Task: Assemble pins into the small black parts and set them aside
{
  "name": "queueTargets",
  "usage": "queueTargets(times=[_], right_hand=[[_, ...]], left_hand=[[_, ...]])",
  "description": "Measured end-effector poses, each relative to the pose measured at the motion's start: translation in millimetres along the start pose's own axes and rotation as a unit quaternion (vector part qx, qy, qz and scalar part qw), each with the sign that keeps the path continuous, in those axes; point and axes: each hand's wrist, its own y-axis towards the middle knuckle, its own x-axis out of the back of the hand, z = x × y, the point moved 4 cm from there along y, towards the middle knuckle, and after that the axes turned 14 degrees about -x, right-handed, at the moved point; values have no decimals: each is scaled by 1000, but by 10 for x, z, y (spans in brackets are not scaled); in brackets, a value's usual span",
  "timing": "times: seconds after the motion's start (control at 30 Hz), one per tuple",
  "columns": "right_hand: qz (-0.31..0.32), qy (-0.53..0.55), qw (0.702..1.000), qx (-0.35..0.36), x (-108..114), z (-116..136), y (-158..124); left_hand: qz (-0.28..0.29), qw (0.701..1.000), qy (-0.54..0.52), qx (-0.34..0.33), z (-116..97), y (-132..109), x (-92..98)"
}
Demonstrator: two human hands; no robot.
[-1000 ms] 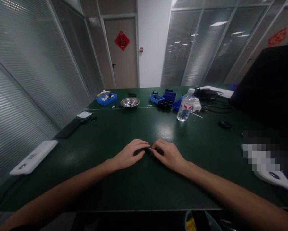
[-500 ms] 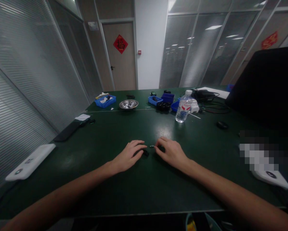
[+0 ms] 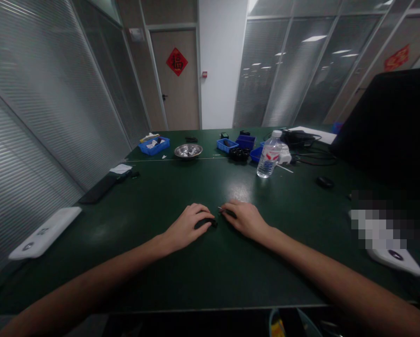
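Note:
My left hand (image 3: 188, 228) rests on the dark green table (image 3: 154, 196), thumb and fingers closed around a small black object (image 3: 214, 223) whose end sticks out to the right. Just across a narrow gap, my right hand (image 3: 247, 219) has its thumb and fingertips pinched on a small thin piece (image 3: 220, 208). Only its pale tip shows, so its kind cannot be made out. The two hands are apart from each other.
Ahead stand a metal dish (image 3: 188, 151) with small bits in it, a blue tray (image 3: 154, 146) and a water bottle (image 3: 269, 155). Black round parts (image 3: 239, 154) lie beside small blue bins (image 3: 245, 142). A mouse (image 3: 324, 182) and a large black screen (image 3: 388, 121) are at right.
My right fingers have closed on the small piece that lay between the hands, and it has tilted. My left thumb and fingers have closed more on the black object.

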Motion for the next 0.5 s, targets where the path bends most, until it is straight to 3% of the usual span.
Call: queueTargets(times=[0.1,0.23,0.5], right_hand=[[20,38,999,21,20,-6,3],[13,68,998,-10,70,-43,-15],[28,42,999,0,53,-18,-30]], left_hand=[[-2,1000,2,-1,9,-7,-1],[-3,1000,2,6,13,-20,7],[3,1000,3,25,-1,-15,29]])
